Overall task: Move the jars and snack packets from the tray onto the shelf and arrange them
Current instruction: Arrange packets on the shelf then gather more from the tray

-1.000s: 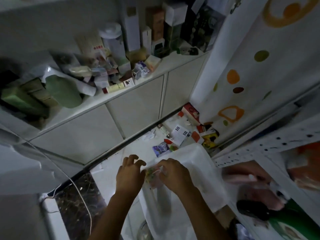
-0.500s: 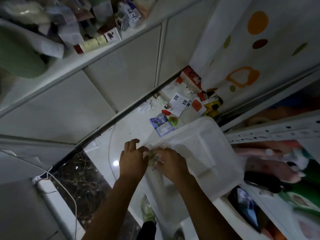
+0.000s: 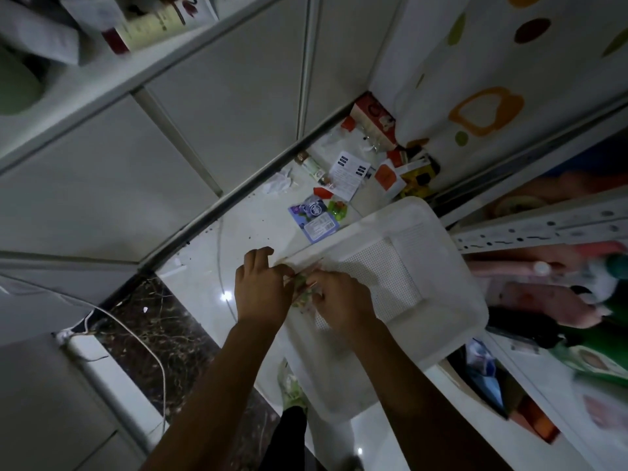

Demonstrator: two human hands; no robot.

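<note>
A white plastic tray [image 3: 441,266] with a perforated bottom sits on the pale floor, and I look down into it. At its left rim both hands meet over a small clear snack packet [image 3: 303,294] with green and reddish contents. My left hand [image 3: 261,290] pinches the packet's left side. My right hand [image 3: 343,300] grips its right side and covers much of it. The metal shelf [image 3: 543,229] with punched holes stands at the right, with pink and green packets on its levels.
Loose packets and boxes, among them a blue packet [image 3: 314,217] and a red carton [image 3: 375,120], litter the floor beyond the tray. White cabinet doors [image 3: 170,147] rise on the left. A cable [image 3: 142,338] crosses a dark marble strip. My foot [image 3: 290,389] is below the tray.
The view has tilted down, so the cluttered upper counter has slid out of the top and more of the tray and shelf show. Both hands stay together on the packet.
</note>
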